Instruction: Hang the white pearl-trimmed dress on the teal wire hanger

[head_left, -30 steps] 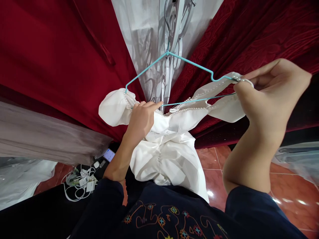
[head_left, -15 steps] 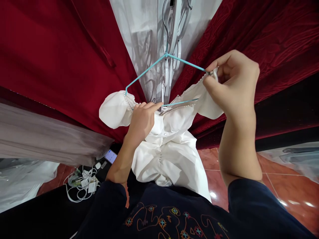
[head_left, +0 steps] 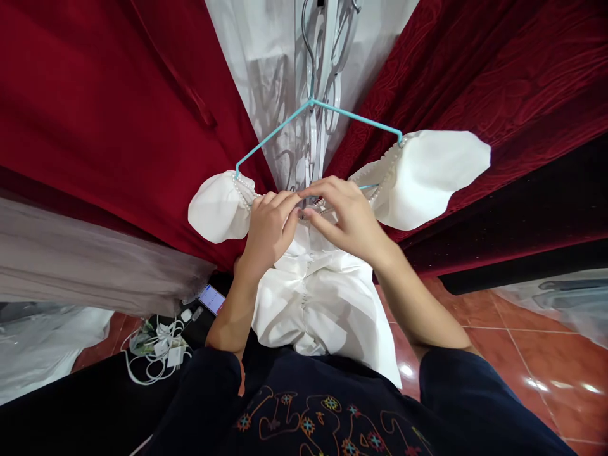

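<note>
A white dress (head_left: 327, 297) with puffed sleeves and a beaded neckline hangs on a light blue hanger (head_left: 354, 116), whose metal hook rises toward a white ornate frame. Both hands meet at the middle of the neckline. My left hand (head_left: 272, 228) has its fingers closed on the neckline edge. Thumb and forefinger of my right hand (head_left: 349, 218) curve toward the same spot, close to the left fingertips; whether they pinch the fabric is not clear. Each end of the hanger sits in a sleeve opening.
Red fabric (head_left: 118, 114) hangs on both sides, with sheer pale cloth (head_left: 85, 259) at the left. White cables (head_left: 149, 367) and a lit phone (head_left: 211, 299) lie on a black surface at the lower left. Reddish floor tiles (head_left: 546, 361) show at the lower right.
My right hand has let go of the right shoulder and moved left and down to the neckline centre. The right sleeve now hangs spread out from the hanger's end.
</note>
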Demonstrator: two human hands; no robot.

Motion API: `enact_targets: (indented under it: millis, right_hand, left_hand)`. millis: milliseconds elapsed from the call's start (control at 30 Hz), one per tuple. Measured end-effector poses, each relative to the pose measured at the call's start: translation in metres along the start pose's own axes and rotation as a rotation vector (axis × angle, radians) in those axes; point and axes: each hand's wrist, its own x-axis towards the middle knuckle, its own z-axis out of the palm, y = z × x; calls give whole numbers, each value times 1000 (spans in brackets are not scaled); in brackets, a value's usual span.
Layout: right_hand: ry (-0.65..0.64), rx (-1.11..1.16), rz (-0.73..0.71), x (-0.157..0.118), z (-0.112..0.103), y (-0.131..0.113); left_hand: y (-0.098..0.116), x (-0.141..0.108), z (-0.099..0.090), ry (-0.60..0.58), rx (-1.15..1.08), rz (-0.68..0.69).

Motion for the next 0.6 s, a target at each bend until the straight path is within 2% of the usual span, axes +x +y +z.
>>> enact_targets:
  millis: [67, 133, 233, 300, 367, 400, 467, 533, 600]
  right_hand:
    - [104, -73, 21, -2, 21, 6]
    - [199, -104, 39, -6, 36, 9]
    - [236, -127, 42, -10, 45, 7]
    - [238, -154, 30, -10, 45, 5]
    - [228, -173, 22, -10, 44, 5]
    - [220, -174, 25, -10, 44, 5]
    - [202, -172, 35, -10, 43, 5]
    - [194, -182, 41, -11, 42, 6]
    - [192, -197, 43, -11, 42, 7]
  left_hand:
    - [0, -3, 4, 39, 6, 24]
    - [0, -7, 6, 140, -57, 79]
    - [-2, -16, 3, 405, -178, 130]
    - [-3, -20, -4, 609, -149, 80]
    - [-7, -20, -13, 726, -32, -50]
    - [-10, -18, -17, 726, 29, -117]
    - [-18, -14, -23, 647, 116, -221]
    - [-29, -9, -25, 557, 138, -267]
    - [-40, -7, -25, 517, 113, -281]
